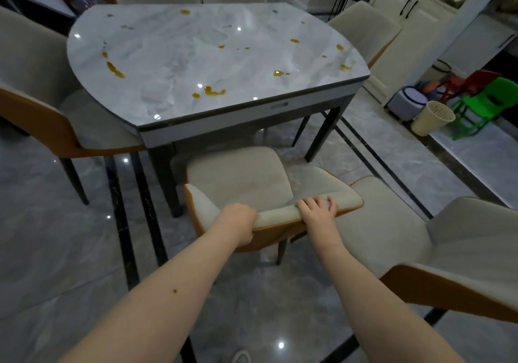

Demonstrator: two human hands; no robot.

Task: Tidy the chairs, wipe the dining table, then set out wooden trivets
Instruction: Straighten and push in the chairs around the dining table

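Note:
A beige chair (241, 177) with an orange back shell stands at the near end of the marble dining table (173, 62), its seat partly under the tabletop. My left hand (238, 222) grips the top edge of its backrest on the left. My right hand (318, 207) curls over the same edge further right. Several amber spills (214, 91) dot the tabletop. No trivets or cloth are in view.
Another beige chair (448, 256) stands close at the right, one (42, 88) at the table's left side, others at the far end and the far right (361, 23). A cream bin (431, 117), a grey stool and small plastic chairs (487, 102) sit by the right wall.

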